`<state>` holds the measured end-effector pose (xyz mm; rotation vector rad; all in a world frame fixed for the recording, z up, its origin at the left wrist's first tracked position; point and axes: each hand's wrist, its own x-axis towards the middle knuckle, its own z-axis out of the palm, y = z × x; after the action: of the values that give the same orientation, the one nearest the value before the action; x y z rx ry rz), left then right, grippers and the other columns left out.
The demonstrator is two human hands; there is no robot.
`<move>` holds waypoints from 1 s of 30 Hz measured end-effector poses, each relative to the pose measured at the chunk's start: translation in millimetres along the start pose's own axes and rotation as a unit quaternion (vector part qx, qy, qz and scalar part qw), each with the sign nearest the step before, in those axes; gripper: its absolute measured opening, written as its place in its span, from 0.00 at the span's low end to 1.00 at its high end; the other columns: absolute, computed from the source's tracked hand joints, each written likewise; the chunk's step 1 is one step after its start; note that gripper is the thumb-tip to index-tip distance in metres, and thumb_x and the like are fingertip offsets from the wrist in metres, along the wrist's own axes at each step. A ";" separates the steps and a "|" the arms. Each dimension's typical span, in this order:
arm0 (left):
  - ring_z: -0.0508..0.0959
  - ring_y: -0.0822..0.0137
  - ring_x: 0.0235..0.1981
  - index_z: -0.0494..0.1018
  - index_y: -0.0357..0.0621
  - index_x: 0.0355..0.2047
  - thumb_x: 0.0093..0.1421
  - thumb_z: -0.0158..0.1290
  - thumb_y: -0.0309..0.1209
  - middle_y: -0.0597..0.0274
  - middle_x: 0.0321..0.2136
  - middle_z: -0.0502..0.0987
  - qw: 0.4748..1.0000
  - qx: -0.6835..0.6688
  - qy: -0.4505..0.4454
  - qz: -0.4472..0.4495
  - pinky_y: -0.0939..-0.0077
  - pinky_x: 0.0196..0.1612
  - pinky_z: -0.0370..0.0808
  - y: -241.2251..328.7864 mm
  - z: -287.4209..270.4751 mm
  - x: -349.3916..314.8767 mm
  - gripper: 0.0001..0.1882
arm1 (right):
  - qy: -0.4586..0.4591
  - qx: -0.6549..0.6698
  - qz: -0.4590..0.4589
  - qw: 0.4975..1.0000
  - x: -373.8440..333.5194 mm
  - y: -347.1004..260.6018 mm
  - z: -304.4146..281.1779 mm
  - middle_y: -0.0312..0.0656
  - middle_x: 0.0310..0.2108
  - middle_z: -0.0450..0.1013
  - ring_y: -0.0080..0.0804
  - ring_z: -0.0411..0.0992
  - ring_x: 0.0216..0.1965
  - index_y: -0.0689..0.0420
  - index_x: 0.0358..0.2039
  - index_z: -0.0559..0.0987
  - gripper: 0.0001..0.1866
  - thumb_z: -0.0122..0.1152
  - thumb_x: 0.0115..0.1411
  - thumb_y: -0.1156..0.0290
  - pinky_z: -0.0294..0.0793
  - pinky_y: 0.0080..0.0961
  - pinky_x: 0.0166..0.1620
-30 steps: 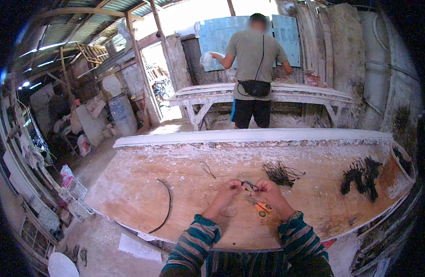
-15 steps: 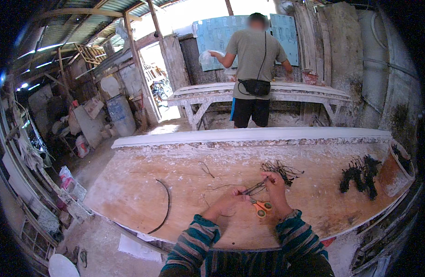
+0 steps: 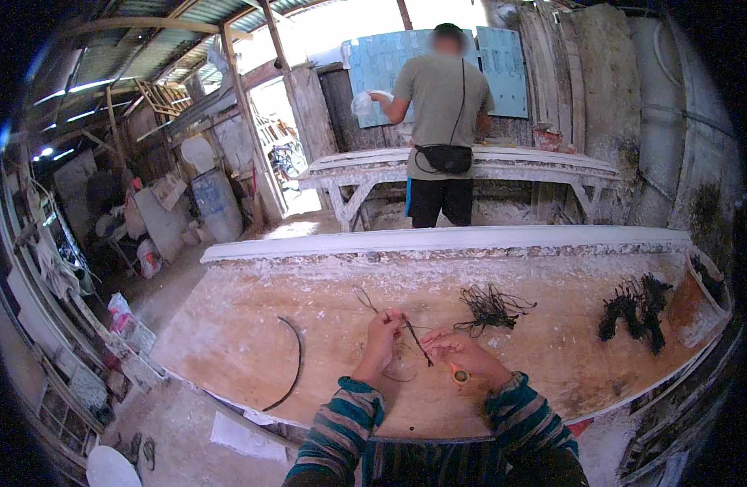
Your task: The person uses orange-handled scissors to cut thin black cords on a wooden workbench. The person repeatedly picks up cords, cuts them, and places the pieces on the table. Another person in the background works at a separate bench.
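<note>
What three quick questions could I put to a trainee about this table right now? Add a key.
1. True or false: the curved black strip lies to the left of the person's left hand.

2. Multiple choice: what lies nearest the reddish-brown bucket at the table's right end?
A. a white sheet
B. black stringy bundles
C. a hammer

3. Fill in: the upper end of the dark cord is pinched by the person's ____ hand.

Key: 1 true; 2 B; 3 left.
</note>
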<state>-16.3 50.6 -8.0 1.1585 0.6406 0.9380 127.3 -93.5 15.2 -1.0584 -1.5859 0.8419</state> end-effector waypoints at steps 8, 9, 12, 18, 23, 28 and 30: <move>0.67 0.81 0.23 0.74 0.42 0.33 0.54 0.49 0.25 0.72 0.27 0.75 0.999 -0.014 -0.030 -0.019 0.87 0.27 0.62 -5.3 1.1 -2.2 0.07 | -0.009 0.009 0.000 1.000 -0.4 -8.1 -3.5 0.39 0.38 0.70 0.27 0.67 0.43 0.61 0.30 0.78 0.05 0.61 0.51 0.75 0.65 0.24 0.46; 0.67 0.80 0.23 0.74 0.42 0.32 0.54 0.49 0.24 0.72 0.27 0.75 0.999 0.004 -0.036 -0.021 0.87 0.26 0.62 -4.1 2.2 -3.6 0.06 | -0.011 0.028 0.013 0.999 -0.7 -9.1 -4.0 0.39 0.36 0.71 0.27 0.67 0.41 0.61 0.29 0.78 0.05 0.61 0.51 0.75 0.65 0.24 0.46; 0.65 0.80 0.22 0.74 0.42 0.31 0.54 0.48 0.23 0.72 0.26 0.74 0.998 0.013 -0.061 -0.022 0.87 0.26 0.62 -4.8 3.7 -4.5 0.06 | 0.019 0.024 0.029 0.999 -2.0 -11.2 -4.1 0.38 0.32 0.72 0.24 0.68 0.37 0.62 0.27 0.76 0.04 0.62 0.50 0.76 0.67 0.21 0.43; 0.67 0.80 0.23 0.74 0.41 0.31 0.53 0.50 0.22 0.72 0.26 0.74 0.981 -0.034 -0.191 -0.018 0.87 0.27 0.63 -9.8 2.7 -1.5 0.06 | 0.126 0.087 0.059 0.986 -1.1 7.8 -9.1 0.33 0.28 0.71 0.21 0.67 0.32 0.59 0.23 0.73 0.06 0.63 0.48 0.75 0.68 0.21 0.39; 0.69 0.78 0.26 0.74 0.41 0.30 0.52 0.53 0.23 0.72 0.25 0.73 0.965 0.086 -0.242 -0.061 0.87 0.30 0.65 7.5 13.1 -18.3 0.04 | 0.280 -0.048 0.065 0.957 0.9 26.6 -17.9 0.33 0.24 0.71 0.19 0.68 0.27 0.58 0.23 0.72 0.06 0.62 0.46 0.79 0.68 0.19 0.33; 0.70 0.78 0.27 0.73 0.42 0.29 0.52 0.54 0.24 0.73 0.25 0.73 0.886 0.077 -0.438 -0.129 0.86 0.32 0.66 13.1 12.6 -31.3 0.03 | 0.369 -0.267 0.096 0.885 0.9 15.4 -20.2 0.37 0.22 0.71 0.26 0.70 0.26 0.58 0.24 0.72 0.08 0.62 0.42 0.80 0.67 0.22 0.31; 0.69 0.79 0.27 0.73 0.41 0.29 0.53 0.54 0.24 0.73 0.25 0.72 0.861 0.095 -0.492 -0.086 0.85 0.32 0.66 4.5 14.9 -25.4 0.03 | 0.373 -0.383 0.037 0.844 1.6 25.6 -23.0 0.40 0.22 0.72 0.32 0.71 0.28 0.59 0.23 0.73 0.07 0.61 0.41 0.79 0.67 0.25 0.32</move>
<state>-17.5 21.8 -0.3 1.5312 -0.0178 0.0435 155.2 -82.1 -1.5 -1.7429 -1.1752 -0.2484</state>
